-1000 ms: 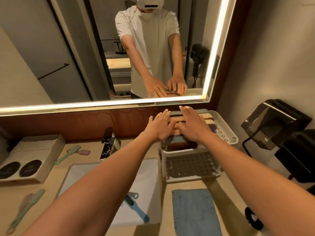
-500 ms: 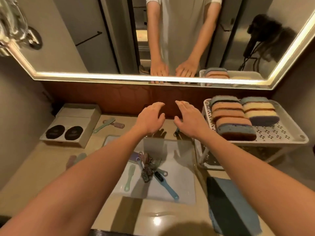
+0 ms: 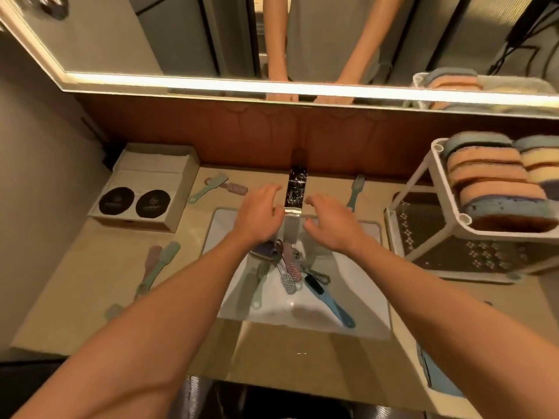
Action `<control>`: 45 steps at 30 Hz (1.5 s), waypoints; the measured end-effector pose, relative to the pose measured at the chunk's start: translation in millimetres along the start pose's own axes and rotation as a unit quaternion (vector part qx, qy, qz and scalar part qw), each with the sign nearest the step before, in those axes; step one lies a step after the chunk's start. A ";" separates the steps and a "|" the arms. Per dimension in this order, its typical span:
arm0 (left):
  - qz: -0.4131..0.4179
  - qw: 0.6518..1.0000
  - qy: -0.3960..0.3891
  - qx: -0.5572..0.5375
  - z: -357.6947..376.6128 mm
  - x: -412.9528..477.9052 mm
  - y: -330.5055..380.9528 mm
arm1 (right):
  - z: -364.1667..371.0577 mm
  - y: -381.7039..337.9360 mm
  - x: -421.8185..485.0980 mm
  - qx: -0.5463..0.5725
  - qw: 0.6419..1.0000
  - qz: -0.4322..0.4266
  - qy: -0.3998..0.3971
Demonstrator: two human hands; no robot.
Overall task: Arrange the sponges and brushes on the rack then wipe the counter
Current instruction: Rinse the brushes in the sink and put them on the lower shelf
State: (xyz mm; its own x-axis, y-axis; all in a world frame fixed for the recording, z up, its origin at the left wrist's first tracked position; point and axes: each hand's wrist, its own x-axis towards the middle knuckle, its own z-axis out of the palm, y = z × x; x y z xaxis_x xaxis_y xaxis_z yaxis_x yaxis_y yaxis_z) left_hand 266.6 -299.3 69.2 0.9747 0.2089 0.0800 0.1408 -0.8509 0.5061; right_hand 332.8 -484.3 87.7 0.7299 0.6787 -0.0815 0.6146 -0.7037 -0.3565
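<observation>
Left grip [image 3: 260, 217] and right grip [image 3: 329, 225] hover wide and empty over the sink [image 3: 357, 267], so best gather the brushes [image 3: 292, 267] by their handles for the rack [image 3: 453, 252].

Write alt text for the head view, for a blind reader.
A person's left hand and right hand hover empty over a white sink, one on each side of the faucet. Several brushes lie in the sink and more on the beige counter. At right, a white rack holds sponges on its top shelf.
</observation>
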 end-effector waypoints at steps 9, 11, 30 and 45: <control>-0.017 0.994 -0.110 -0.008 42.0 -11.3 -54.0 | 64.2 -11.2 5.1 0.031 0.996 0.039 -0.074; -0.026 0.991 -0.127 -0.007 48.9 -12.5 -63.5 | 77.6 -15.3 9.8 0.038 0.993 0.063 -0.095; -0.035 0.966 -0.253 0.044 134.9 5.4 -184.9 | 216.6 -41.4 92.0 0.167 0.973 0.110 -0.114; -0.021 0.969 -0.206 0.137 152.0 0.2 -198.3 | 251.2 -33.6 96.3 0.044 0.988 0.118 -0.090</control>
State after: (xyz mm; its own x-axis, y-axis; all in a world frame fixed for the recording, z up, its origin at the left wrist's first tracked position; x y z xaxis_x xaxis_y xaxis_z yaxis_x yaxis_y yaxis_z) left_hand 265.2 -203.8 -161.7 0.9458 0.0835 -0.3138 0.1670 -0.9538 0.2496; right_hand 307.3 -342.5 -142.0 0.7795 0.5298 -0.3342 0.3992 -0.8313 -0.3867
